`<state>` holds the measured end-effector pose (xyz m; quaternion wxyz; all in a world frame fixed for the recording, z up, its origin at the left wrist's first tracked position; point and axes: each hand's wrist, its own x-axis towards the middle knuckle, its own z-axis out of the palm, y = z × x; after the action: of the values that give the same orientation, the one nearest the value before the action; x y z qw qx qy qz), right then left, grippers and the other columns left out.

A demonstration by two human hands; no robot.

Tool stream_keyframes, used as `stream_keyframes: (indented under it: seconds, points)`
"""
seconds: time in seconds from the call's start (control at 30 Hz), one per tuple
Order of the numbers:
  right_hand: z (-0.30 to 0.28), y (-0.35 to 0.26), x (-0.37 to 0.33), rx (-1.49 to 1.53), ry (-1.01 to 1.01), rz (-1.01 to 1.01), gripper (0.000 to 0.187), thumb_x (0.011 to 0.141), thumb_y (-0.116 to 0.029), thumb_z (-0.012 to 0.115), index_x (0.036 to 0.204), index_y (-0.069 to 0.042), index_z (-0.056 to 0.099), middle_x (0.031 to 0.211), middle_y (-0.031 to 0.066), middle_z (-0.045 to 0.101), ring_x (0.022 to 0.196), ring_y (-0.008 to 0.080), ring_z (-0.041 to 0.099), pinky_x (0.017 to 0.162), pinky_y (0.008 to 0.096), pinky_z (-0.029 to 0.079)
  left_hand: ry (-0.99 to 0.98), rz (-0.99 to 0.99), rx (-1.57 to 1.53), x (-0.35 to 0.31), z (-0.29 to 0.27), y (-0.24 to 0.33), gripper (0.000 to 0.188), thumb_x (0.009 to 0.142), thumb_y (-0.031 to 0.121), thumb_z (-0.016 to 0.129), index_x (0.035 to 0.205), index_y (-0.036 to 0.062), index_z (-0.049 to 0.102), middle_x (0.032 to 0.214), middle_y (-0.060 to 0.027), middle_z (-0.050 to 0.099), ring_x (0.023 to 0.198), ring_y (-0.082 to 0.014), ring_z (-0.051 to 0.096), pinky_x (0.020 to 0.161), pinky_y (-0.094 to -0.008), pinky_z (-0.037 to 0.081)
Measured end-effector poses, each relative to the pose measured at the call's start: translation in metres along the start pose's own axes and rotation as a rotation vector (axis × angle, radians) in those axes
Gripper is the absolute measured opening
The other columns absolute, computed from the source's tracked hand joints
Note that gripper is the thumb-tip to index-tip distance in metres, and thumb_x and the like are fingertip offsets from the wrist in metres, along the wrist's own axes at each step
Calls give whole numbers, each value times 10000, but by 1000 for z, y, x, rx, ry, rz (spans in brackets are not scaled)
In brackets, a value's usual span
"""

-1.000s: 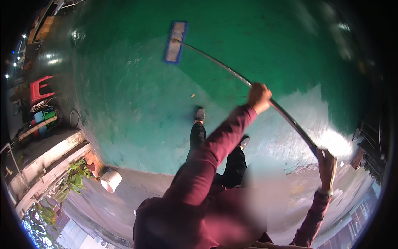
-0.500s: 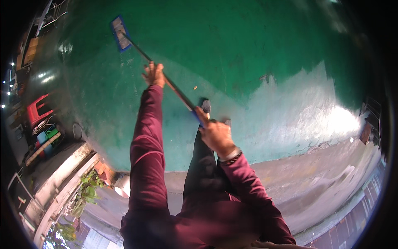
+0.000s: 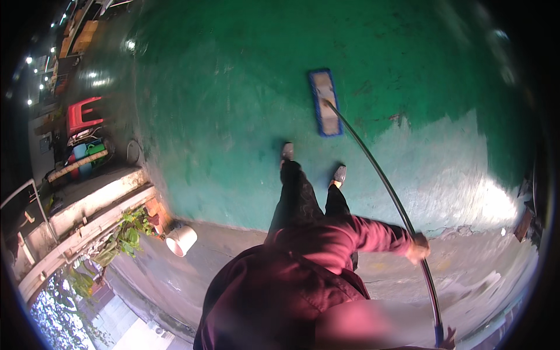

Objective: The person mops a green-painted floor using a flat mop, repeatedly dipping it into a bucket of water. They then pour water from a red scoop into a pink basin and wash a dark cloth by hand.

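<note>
A flat mop (image 3: 335, 121) with a blue-edged, greyish pad rests on the green floor, ahead of my feet. Its dark handle slants back toward me and passes my right side. My left arm reaches across my body, and my left hand (image 3: 417, 248) is closed around the handle's lower-middle stretch. At the bottom edge, my right hand (image 3: 448, 339) shows only in part, by the handle's blue end; it appears to grip there.
A white bucket (image 3: 182, 240) stands behind me to the left, near a leafy plant (image 3: 133, 228) and a low ledge (image 3: 111, 189). A red plastic stool (image 3: 84, 116) is farther left. The green floor (image 3: 233, 105) meets a grey concrete strip (image 3: 233, 236).
The mop pad has swept from the far left to the right and nearer me. Both hands have swung to my right and back with the handle. My feet now show farther apart.
</note>
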<state>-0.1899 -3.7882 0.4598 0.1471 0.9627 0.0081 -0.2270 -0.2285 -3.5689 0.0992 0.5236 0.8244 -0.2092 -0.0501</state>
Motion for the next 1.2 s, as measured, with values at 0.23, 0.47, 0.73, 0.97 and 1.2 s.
stream_keyframes:
  seconds: [0.23, 0.47, 0.73, 0.97, 1.2]
  points:
    - [-4, 77, -62, -383, 225, 40, 275, 806, -269, 621, 942, -36, 668, 803, 184, 636, 723, 275, 613, 646, 346, 481, -15, -8, 27, -18, 5, 52, 245, 588, 266, 662, 753, 89, 621, 812, -97, 638, 817, -263, 637, 627, -416, 502]
    - [44, -190, -20, -339, 233, -345, 293, 892, -222, 497, 1057, -20, 630, 1089, 169, 585, 1022, 316, 546, 906, 377, 411, 140, -192, -7, -204, -160, -105, 140, 501, 229, 704, 584, 132, 644, 583, -80, 600, 608, -272, 613, 596, -421, 493]
    - [120, -778, -60, 220, -325, -902, 392, 877, -168, 547, 1240, -31, 491, 979, 122, 643, 767, 201, 627, 651, 327, 485, 893, -789, 683, -607, -445, -361, 74, 553, 159, 643, 533, 117, 585, 668, -114, 557, 736, -289, 546, 626, -424, 424]
    - [241, -1016, -310, 116, -338, -1361, 828, 750, -132, 659, 1425, -158, 180, 764, 213, 627, 708, 397, 620, 640, 492, 481, 542, -1600, 793, -929, -547, -341, 225, 750, 183, 601, 973, 197, 632, 1266, -50, 456, 1232, -254, 362, 1012, -586, 240]
    - [187, -904, -245, 139, -259, -1206, 757, 746, -140, 670, 1390, -274, 296, 729, 150, 628, 655, 349, 608, 585, 429, 474, 1098, -852, -81, -831, -490, -360, 105, 668, 183, 600, 750, 125, 630, 1068, -88, 501, 1054, -262, 452, 892, -396, 379]
